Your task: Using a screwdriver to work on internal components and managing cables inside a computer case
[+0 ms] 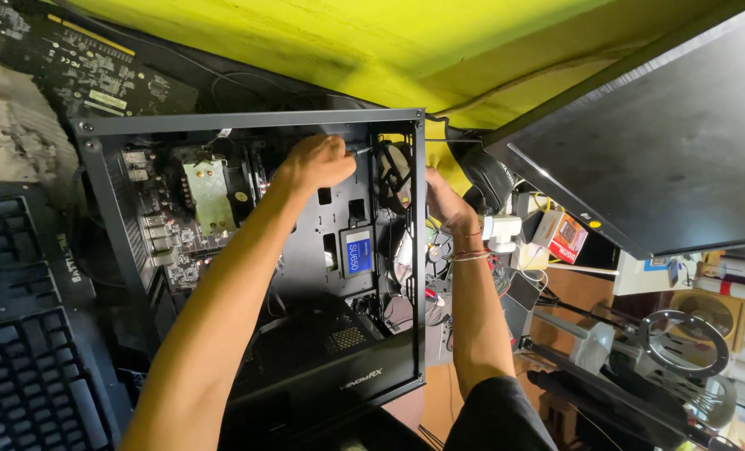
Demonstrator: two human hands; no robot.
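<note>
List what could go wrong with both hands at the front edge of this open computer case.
The left hand holds a thin tool near the front fan; a slip could strike the motherboard. The right hand works mostly hidden behind the case frame, so loose cables there could snag.

Left hand [315, 161] fisted on screwdriver [364, 150] inside open black computer case [255, 125], frame centre; right hand [446, 203] behind case's right edge.

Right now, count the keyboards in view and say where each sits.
1: a black keyboard lies at the far left edge, beside the open computer case. Others may be hidden outside the frame.
</note>
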